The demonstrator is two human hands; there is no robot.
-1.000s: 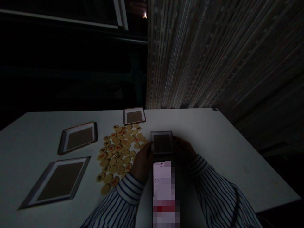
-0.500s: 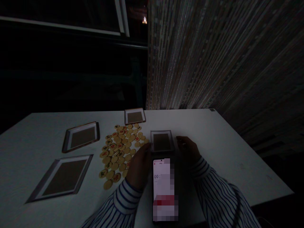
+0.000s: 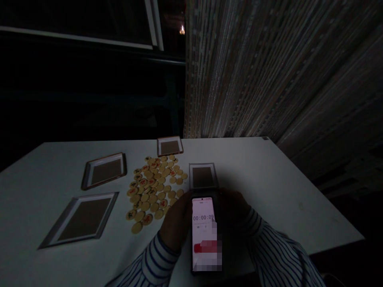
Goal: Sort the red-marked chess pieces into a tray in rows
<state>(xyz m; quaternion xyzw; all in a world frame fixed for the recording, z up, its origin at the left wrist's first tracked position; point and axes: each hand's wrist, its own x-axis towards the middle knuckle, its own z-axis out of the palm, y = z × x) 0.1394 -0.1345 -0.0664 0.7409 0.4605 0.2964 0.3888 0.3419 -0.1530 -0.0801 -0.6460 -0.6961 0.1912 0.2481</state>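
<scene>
A phone [image 3: 202,229] with a lit timer screen reading 00:00:09 lies in front of me, its lower part blurred out. My left hand [image 3: 176,221] is against or very close to the phone's upper left side, fingers pointing forward. On the other side, my right hand [image 3: 235,205] is by its upper right edge, deep in shadow. Darkness hides the fingers of both hands, so I cannot see whether they grip the phone. Just beyond it lies a shallow framed tray [image 3: 217,175] with a brown centre. Many round wooden Chinese chess pieces [image 3: 154,189] spread left of the tray, some showing red or black characters.
Three more trays lie on the white table [image 3: 248,159]: one at the back [image 3: 170,154], one at the left [image 3: 84,181] and a larger one at the near left [image 3: 54,235]. A string curtain [image 3: 227,79] hangs behind the table. The room is dark.
My right hand has moved left and nearer to me, from beside the tray to the phone's edge. My left hand has drawn back slightly from the tray to the phone's side.
</scene>
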